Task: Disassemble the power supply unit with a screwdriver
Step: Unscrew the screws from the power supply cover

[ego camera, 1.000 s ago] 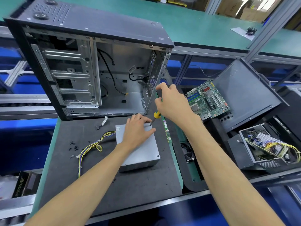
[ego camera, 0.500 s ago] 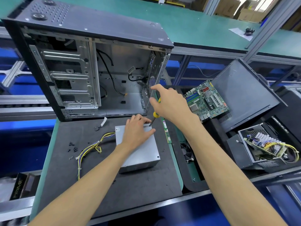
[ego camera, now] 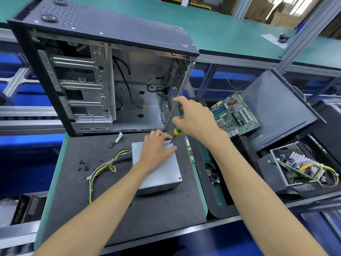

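While the left hand lay flat, fingers spread, on the smooth grey metal PSU, that box sat mid-mat on the bench, its near edge well short of the mat's rim. Yellow-black wires trailed left of it toward small black screws. At its far right corner the right hand pinched a green-yellow screwdriver; its tip was hard to make out. Behind stood the open steel case.
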### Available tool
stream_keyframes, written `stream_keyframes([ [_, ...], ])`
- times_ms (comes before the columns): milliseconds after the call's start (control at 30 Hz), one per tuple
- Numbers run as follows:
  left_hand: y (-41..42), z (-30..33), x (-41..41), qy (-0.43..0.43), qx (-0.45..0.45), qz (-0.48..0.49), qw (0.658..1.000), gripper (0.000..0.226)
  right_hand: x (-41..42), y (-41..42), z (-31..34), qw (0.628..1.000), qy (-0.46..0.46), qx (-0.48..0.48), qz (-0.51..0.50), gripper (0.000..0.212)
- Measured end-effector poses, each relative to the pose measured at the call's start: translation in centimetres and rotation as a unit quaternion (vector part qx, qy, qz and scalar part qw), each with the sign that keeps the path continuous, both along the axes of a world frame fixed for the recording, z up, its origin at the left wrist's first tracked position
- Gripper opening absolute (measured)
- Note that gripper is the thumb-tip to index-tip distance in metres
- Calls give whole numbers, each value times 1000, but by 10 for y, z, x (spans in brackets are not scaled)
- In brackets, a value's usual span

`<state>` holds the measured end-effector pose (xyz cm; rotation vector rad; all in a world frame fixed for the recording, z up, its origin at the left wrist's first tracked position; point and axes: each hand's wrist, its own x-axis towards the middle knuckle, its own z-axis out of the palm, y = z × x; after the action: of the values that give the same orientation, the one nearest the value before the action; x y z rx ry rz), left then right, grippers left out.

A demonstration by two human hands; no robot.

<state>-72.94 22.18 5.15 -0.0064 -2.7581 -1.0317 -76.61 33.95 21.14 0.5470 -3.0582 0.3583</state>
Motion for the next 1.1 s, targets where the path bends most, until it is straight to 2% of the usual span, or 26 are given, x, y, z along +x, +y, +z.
stream_keyframes([
  [67,0,0,0,-1,-3,-1,1000,34,0,0,2,1000,3,14,12,70],
  [100,-1,0,0,-1,-5,0,1000,34,-1,0,0,1000,7,17,7,66],
  [167,-1,-1,0,-1,-6,1,1000,35,-2,1,-3,999,20,-1,-27,44],
  [233,0,-1,-1,1,-5,2,1000,35,-4,3,-4,997,15,-27,-64,33],
  [300,0,-1,0,3,-3,2,1000,34,-3,5,-3,998,-1,-17,-54,34],
  [400,0,-2,0,5,-4,3,1000,34,2,3,2,1000,-9,13,7,52],
  [533,0,-1,0,6,-2,2,1000,34,1,1,3,999,6,5,-38,31],
  [600,0,-1,0,5,-1,2,1000,34,0,2,2,999,1,-2,-44,27],
  [733,0,-1,0,1,-5,3,1000,35,2,4,5,1000,-1,28,11,46],
  [900,0,-3,-1,-1,-13,6,1000,35,-1,5,-2,998,5,-5,-55,28],
  [1033,1,-2,-1,-1,-9,9,1000,36,2,3,3,1000,8,15,7,53],
  [1100,1,-2,-1,0,-9,9,1000,36,1,2,2,1000,10,13,-6,50],
])
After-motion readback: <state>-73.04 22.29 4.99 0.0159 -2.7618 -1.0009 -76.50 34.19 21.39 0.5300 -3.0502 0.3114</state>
